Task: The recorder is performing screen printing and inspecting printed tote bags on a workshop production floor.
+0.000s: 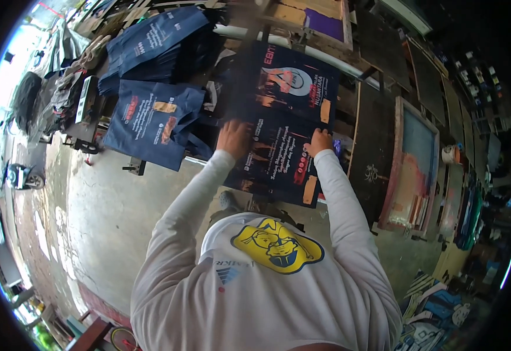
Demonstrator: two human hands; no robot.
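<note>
A dark navy printed sheet [270, 167], apparently bag fabric, lies on the worktable under both my hands, with another printed navy piece [290, 76] just above it. My left hand [234, 136] rests on the left side of the lower sheet, fingers slightly bent and apart; the area around its fingertips is shadowed. My right hand [320, 141] is closed on that sheet's right edge, fingers curled. Left of them lies a navy bag [147, 117] with printed patches and loose handles, below a stack of similar navy bags [147, 41].
A framed printing screen [413, 164] lies on the dark boards to the right, near a small bucket [449, 154]. Another screen [324, 26] sits at the top. Cluttered gear [24, 102] and a motorbike [21, 175] are at the left, on or beside the concrete floor [121, 222].
</note>
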